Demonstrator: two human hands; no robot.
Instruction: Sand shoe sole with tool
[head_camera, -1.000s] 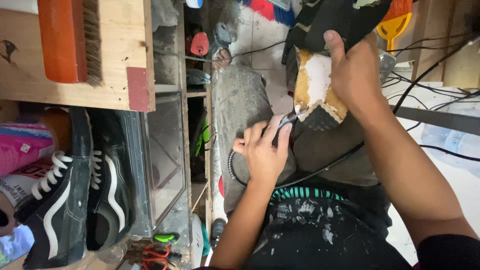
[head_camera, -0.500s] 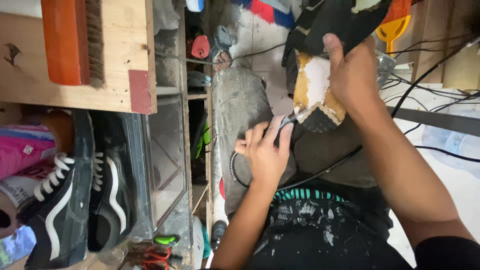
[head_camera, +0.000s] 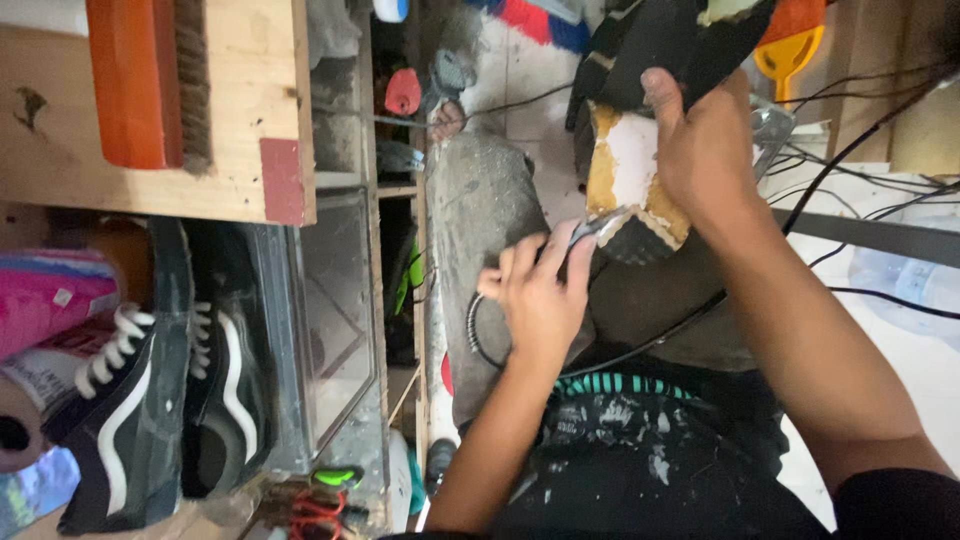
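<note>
From the head view, the work sits in the upper middle of the frame. The right hand (head_camera: 705, 150) is clamped over a black shoe (head_camera: 625, 170), turned up so its white, yellow-edged underside shows. The left hand (head_camera: 540, 300) is closed around a small metal tool (head_camera: 600, 225), whose tip touches the lower edge of that pale patch, where it meets the dark tread.

As I read it, the underside is being scraped or pried along this seam. Going on would call for a firm hold by the right hand and a shallow tool angle, so the tip does not skid towards the fingers just beside it.

Both hands are above the person's lap, with a grey stone-like block (head_camera: 490, 220) to the left of them.

- **Upper left:** an orange brush (head_camera: 135, 80) lies on a wooden shelf (head_camera: 240, 120) with a red square patch at its corner.
- **Left edge:** there is a soft pink package (head_camera: 45, 305), and below it a roll (head_camera: 30, 390) with a pale printed label too small to make out.
- **Lower left:** beside these stand black sneakers (head_camera: 150, 400) with white stripes and laces.
- **Upper right:** an orange scoop (head_camera: 790, 50) sits at the top, with black cables (head_camera: 880, 120) trailing across the right side.
</note>
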